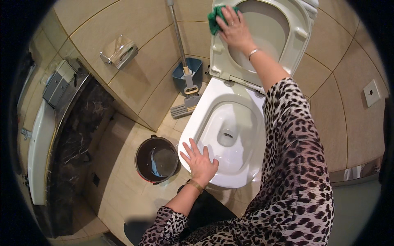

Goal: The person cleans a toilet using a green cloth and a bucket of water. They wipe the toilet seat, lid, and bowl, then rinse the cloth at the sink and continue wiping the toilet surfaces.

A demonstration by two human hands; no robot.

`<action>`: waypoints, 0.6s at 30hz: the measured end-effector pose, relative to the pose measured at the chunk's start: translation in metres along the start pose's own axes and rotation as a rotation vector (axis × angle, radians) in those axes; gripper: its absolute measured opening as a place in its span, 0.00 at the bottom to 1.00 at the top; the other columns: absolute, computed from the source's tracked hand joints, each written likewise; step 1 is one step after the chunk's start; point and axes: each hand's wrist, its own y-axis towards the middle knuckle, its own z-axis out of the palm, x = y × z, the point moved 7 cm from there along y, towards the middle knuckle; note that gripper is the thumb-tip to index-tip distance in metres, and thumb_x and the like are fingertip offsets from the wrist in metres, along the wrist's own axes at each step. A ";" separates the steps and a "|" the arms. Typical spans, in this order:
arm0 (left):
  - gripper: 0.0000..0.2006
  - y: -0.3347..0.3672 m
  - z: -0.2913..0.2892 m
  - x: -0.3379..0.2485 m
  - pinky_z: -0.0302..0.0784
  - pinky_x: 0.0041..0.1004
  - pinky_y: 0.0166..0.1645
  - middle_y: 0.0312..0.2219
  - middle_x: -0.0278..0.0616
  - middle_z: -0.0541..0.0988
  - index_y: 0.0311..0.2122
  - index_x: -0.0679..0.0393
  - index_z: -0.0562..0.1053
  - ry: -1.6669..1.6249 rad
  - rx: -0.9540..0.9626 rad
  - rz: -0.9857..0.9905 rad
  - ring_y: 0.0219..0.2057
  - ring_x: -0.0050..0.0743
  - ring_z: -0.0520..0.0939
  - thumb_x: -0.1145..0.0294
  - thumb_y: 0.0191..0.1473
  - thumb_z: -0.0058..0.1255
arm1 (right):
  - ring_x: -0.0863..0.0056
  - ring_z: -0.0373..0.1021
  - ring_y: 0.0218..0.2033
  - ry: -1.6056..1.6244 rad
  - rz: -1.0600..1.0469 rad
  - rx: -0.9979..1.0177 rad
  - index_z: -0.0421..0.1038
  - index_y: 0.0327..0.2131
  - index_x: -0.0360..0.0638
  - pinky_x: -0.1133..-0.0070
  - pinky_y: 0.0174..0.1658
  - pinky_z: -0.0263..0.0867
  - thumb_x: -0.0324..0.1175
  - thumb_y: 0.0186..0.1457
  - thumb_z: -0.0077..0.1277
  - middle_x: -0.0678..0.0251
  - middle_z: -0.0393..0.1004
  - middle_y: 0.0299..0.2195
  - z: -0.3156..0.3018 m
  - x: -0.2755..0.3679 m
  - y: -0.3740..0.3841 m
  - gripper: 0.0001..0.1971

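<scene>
Beige tiled walls [334, 110] with thin gold lines are seen from the head camera around a pale tiled floor [123, 176] on which a white toilet [211, 92] is set. Its cream seat [298, 37] is raised, and a silver bracelet [253, 53] is worn on the right wrist beside it. By the right hand [237, 33] a green cloth [213, 22] is pressed to the upper left part of the seat; the fingers are stretched nearly straight over the cloth, which is bunched beneath them. Nothing is held by the left hand [199, 164]: it is spread open, palm down, over the left front of the bowl's rim, with a gold band [195, 185] worn at its wrist. Both arms are covered by leopard-print sleeves [297, 139].

Just left of the bowl a dark bucket [140, 158] is placed, with a light-blue item [154, 164] inside. Behind it, a mop [185, 108] is stood upright in front of a teal bin [177, 85]. A chrome paper holder [123, 53] is mounted on the wall above. Along the left side, a white basin [40, 160] is bordered by a dark marbled counter [67, 139].
</scene>
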 end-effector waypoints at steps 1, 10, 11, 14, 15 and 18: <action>0.30 0.001 0.000 -0.001 0.32 0.70 0.61 0.63 0.70 0.42 0.51 0.62 0.72 -0.002 0.002 0.002 0.64 0.78 0.35 0.56 0.42 0.57 | 0.63 0.61 0.52 -0.002 -0.024 0.084 0.71 0.43 0.47 0.58 0.51 0.58 0.31 0.51 0.47 0.65 0.67 0.44 0.012 0.010 -0.020 0.14; 0.29 0.000 -0.002 -0.001 0.31 0.70 0.61 0.63 0.70 0.41 0.49 0.63 0.73 -0.016 -0.001 0.001 0.64 0.78 0.34 0.56 0.43 0.56 | 0.71 0.59 0.56 -0.048 -0.041 0.370 0.71 0.40 0.52 0.65 0.54 0.52 0.31 0.49 0.49 0.68 0.65 0.49 0.026 0.010 -0.004 0.12; 0.29 0.001 -0.001 -0.002 0.32 0.69 0.61 0.63 0.70 0.41 0.49 0.63 0.73 -0.002 0.009 0.001 0.64 0.78 0.34 0.55 0.43 0.56 | 0.71 0.59 0.56 -0.055 -0.005 0.279 0.71 0.41 0.52 0.65 0.54 0.52 0.29 0.48 0.50 0.68 0.65 0.50 0.014 -0.006 0.015 0.14; 0.31 0.000 0.002 0.000 0.32 0.69 0.61 0.63 0.69 0.41 0.51 0.61 0.72 0.024 0.020 -0.001 0.64 0.78 0.35 0.54 0.42 0.57 | 0.70 0.61 0.56 -0.166 -0.055 0.353 0.71 0.45 0.58 0.65 0.56 0.53 0.29 0.49 0.48 0.68 0.66 0.52 -0.003 -0.032 0.054 0.17; 0.31 -0.002 0.003 0.003 0.31 0.68 0.61 0.63 0.69 0.41 0.51 0.61 0.72 0.036 0.033 -0.005 0.64 0.77 0.35 0.53 0.43 0.57 | 0.69 0.61 0.56 -0.187 0.015 0.364 0.71 0.45 0.58 0.65 0.55 0.54 0.29 0.49 0.48 0.68 0.66 0.52 -0.005 -0.042 0.056 0.18; 0.31 0.001 0.003 -0.001 0.30 0.68 0.62 0.64 0.69 0.40 0.52 0.61 0.72 0.043 0.071 -0.015 0.64 0.76 0.34 0.53 0.43 0.56 | 0.68 0.64 0.55 -0.301 0.192 0.399 0.72 0.46 0.56 0.63 0.52 0.58 0.29 0.51 0.47 0.65 0.68 0.53 -0.026 -0.086 0.061 0.18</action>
